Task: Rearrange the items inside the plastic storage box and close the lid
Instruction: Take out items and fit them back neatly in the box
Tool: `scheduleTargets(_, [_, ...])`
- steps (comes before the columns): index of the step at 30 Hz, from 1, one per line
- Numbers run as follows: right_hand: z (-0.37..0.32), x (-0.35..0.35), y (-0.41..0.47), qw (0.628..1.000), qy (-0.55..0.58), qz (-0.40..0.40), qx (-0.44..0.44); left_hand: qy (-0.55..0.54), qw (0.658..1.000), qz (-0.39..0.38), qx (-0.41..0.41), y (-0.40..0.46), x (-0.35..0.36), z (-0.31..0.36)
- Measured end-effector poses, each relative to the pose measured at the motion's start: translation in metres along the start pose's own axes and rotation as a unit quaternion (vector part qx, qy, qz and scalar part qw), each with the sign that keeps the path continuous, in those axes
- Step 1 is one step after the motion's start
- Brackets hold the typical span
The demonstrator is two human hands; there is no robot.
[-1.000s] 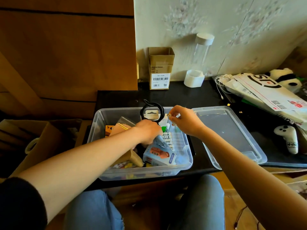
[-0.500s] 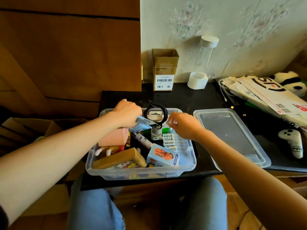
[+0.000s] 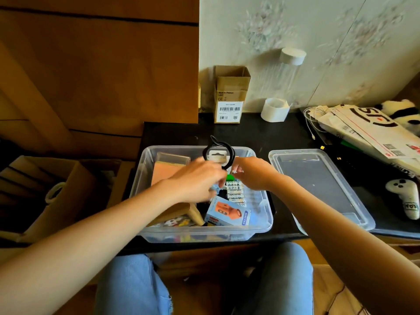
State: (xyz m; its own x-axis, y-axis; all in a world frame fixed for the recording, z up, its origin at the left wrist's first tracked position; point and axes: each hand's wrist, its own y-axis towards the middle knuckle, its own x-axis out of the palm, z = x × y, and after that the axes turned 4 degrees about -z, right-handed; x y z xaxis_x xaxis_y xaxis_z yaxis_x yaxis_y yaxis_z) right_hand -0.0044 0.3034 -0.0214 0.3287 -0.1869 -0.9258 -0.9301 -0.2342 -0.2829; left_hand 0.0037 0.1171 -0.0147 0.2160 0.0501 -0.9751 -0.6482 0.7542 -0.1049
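Note:
The clear plastic storage box [image 3: 261, 226] stands on the black table in front of me, open and full of small items. Its clear lid [image 3: 318, 178] lies flat to the right of it. My left hand [image 3: 197, 180], blurred by motion, hovers over the box's middle with its fingers curled on a light blue packet [image 3: 214, 189]. My right hand [image 3: 254, 173] pinches a small white item [image 3: 234, 171] just above a green piece [image 3: 230, 177]. Inside lie a pink box [image 3: 164, 172], a black cable coil on a card [image 3: 218, 154], a battery pack [image 3: 236, 193], a mini fan box [image 3: 227, 214] and a wooden block [image 3: 181, 212].
At the back of the table stand a small cardboard box [image 3: 229, 96], a white tape roll [image 3: 273, 110] and a clear bottle [image 3: 288, 71]. Mail bags [image 3: 368, 130], a white cable and a white controller [image 3: 404, 196] lie right of the lid. A cardboard bin [image 3: 45, 189] sits on the left.
My left hand swung from the box's back left corner to its middle, carrying the blue packet. The pink box now shows at the back left. My right hand barely moved.

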Motion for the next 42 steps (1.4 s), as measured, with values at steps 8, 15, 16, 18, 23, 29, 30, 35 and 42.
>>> scheduleTargets(8, [-0.002, 0.000, -0.002, 1.000, 0.003, -0.024, 0.001, 0.047, 0.958, -0.282, -0.012, 0.027, 0.030, 0.016])
scheduleTargets(15, [0.001, -0.007, -0.002, 1.000, 0.005, -0.006, 0.009, 0.035, 0.983, -0.164, -0.074, 0.023, 0.001, 0.000])
scheduleTargets(16, [0.001, -0.009, -0.001, 1.000, 0.008, 0.009, 0.016, 0.033, 0.986, -0.137, -0.088, 0.019, -0.006, -0.008])
scheduleTargets(18, [0.002, -0.013, 0.001, 0.998, 0.028, 0.037, 0.038, 0.025, 0.988, -0.104, -0.107, 0.007, -0.016, -0.024])
scheduleTargets(23, [-0.002, -0.015, 0.001, 0.999, -0.005, -0.001, 0.042, -0.010, 0.994, -0.022, -0.107, -0.016, -0.006, -0.042])
scheduleTargets(29, [-0.016, 0.002, 0.003, 0.985, -0.139, -0.094, 0.029, -0.110, 0.987, 0.088, -0.083, -0.035, -0.002, -0.068])
scheduleTargets(30, [-0.018, 0.008, 0.004, 0.981, -0.159, -0.106, 0.023, -0.121, 0.983, 0.105, -0.086, -0.036, 0.001, -0.069])
scheduleTargets(35, [-0.021, 0.032, 0.001, 0.965, -0.226, -0.134, -0.015, -0.117, 0.972, 0.183, -0.088, -0.036, 0.016, -0.070])
scheduleTargets(42, [-0.015, 0.051, 0.004, 0.959, -0.234, -0.156, -0.040, -0.122, 0.968, 0.197, -0.101, -0.035, 0.026, -0.076])
